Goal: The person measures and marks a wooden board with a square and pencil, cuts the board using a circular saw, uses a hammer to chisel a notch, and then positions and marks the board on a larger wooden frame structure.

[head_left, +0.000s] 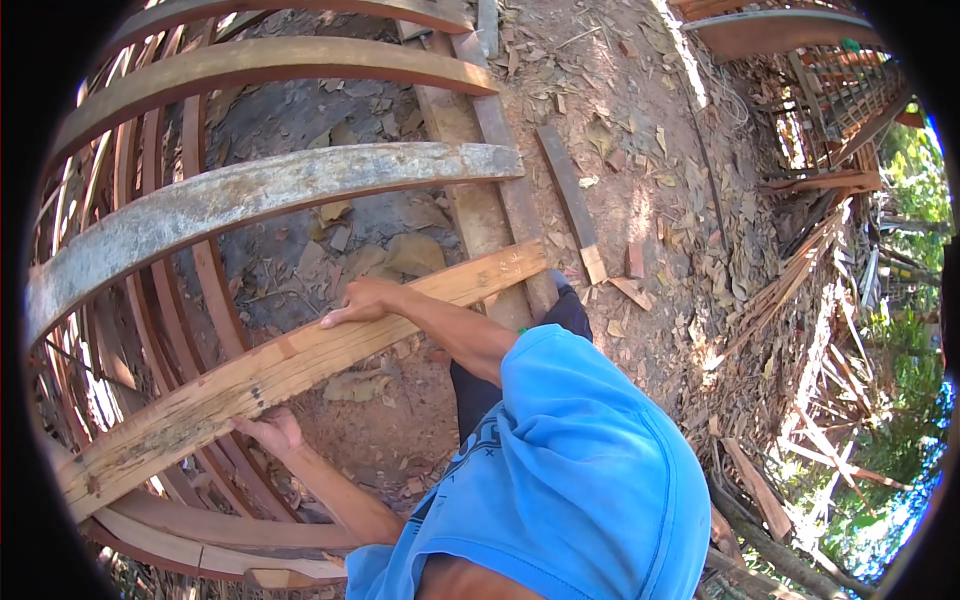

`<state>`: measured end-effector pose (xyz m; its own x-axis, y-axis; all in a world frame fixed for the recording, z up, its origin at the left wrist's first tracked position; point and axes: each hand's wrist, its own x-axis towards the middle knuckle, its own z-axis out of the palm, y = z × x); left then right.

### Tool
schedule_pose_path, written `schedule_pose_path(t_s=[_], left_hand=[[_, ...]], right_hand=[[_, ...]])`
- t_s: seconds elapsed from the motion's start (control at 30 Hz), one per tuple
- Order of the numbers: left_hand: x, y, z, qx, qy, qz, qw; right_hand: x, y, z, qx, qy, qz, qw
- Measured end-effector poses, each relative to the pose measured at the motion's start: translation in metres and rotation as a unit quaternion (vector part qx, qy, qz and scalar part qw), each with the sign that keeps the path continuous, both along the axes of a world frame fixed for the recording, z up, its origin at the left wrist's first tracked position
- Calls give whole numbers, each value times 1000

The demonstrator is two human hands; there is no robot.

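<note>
I hold a long light-brown wooden beam [300,362], which slants from the lower left up to the middle. Dark stains mark its lower-left part. My right hand [365,300] grips the upper edge, nearer the beam's right end. From the lower side, my left hand [272,432] grasps it farther left, its fingers partly hidden by the wood. The right end overlaps a pair of boards [478,215] on the ground; whether it rests on them I cannot tell. Just above lies a grey, weathered beam [300,190].
More brown beams [280,62] lie across the upper left. Narrow reddish slats [215,290] run crosswise beneath them. A short dark board [570,195] and wood offcuts [632,292] lie on leaf-strewn soil. Scrap wood [800,265] is piled at the right.
</note>
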<state>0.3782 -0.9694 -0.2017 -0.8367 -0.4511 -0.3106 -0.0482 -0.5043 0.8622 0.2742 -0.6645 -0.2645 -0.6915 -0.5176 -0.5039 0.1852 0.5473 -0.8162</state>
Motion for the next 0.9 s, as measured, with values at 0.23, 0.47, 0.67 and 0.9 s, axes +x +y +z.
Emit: schedule_pose_path(t_s=[0.23, 0.47, 0.67, 0.9], left_hand=[[-1, 8, 8, 7, 21, 28, 999], [1, -1, 2, 13, 21, 5, 1000], [0, 9, 5, 5, 22, 11, 1000], [3, 8, 9, -14, 27, 4, 1000]], right_hand=[[2, -5, -8, -16, 29, -10, 999], [-1, -3, -6, -23, 11, 3, 1000], [1, -2, -12, -3, 49, -6, 999], [4, -6, -15, -19, 19, -4, 1000]])
